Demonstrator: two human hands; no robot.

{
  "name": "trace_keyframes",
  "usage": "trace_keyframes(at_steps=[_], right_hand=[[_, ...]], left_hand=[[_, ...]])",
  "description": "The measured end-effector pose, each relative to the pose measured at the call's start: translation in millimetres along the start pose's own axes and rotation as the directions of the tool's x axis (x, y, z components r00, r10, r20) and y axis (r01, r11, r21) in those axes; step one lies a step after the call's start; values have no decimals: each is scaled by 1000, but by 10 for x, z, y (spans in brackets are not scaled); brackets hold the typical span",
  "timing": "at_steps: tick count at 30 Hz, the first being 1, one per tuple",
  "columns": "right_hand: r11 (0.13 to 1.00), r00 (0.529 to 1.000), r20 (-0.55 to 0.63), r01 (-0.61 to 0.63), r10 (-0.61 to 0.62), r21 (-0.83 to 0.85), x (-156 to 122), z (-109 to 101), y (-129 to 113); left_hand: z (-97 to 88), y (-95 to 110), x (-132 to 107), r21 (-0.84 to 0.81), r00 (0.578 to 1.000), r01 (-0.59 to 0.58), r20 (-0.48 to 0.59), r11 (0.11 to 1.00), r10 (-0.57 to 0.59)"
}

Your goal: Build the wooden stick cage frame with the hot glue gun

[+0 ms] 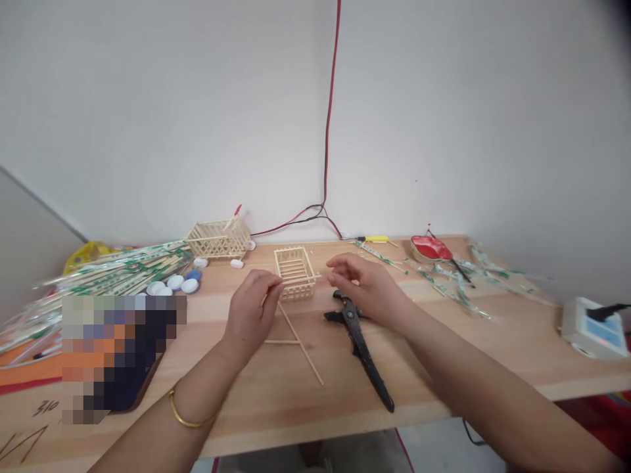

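Note:
A small crate-like frame (294,264) built of thin wooden sticks stands on the table between my hands. My left hand (252,307) is at its near left corner, thumb and fingers pinched on the end of a thin wooden stick (298,280) that reaches across the near side of the frame. To the right, my right hand (365,289) hovers with fingers bent and thumb apart, holding nothing that shows. Below it lies a black plier-like cutting tool (362,351). Two loose sticks (302,343) lie crossed on the wood by my left hand.
Behind on the left is a stick-built cart (219,238) with white caps near it. Wrapped sticks (128,269), bottle caps (176,283) and a blurred-out dark object (142,368) fill the left. At right are a red dish (431,248), torn wrappers (461,282) and a white device (594,328).

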State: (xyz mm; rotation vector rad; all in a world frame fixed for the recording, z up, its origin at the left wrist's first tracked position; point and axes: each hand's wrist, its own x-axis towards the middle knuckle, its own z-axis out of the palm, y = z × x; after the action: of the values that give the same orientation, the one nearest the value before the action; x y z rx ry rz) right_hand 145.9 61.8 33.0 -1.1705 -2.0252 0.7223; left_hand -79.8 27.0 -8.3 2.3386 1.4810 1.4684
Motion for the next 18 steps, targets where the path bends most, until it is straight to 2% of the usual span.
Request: trace_keyframes(at_steps=[4,8,18], right_hand=[[997,999,36,12,-14,72,130,133,15],[997,999,-1,36,-36,63,168,158,75],[984,986,-32,161,-164,-79,232,215,218]], left_hand=[[20,3,15,21,1000,-20,-13,1000,20],[24,-1,44,26,1000,-11,-7,1000,12],[22,-9,81,17,1000,14,21,1000,-14]])
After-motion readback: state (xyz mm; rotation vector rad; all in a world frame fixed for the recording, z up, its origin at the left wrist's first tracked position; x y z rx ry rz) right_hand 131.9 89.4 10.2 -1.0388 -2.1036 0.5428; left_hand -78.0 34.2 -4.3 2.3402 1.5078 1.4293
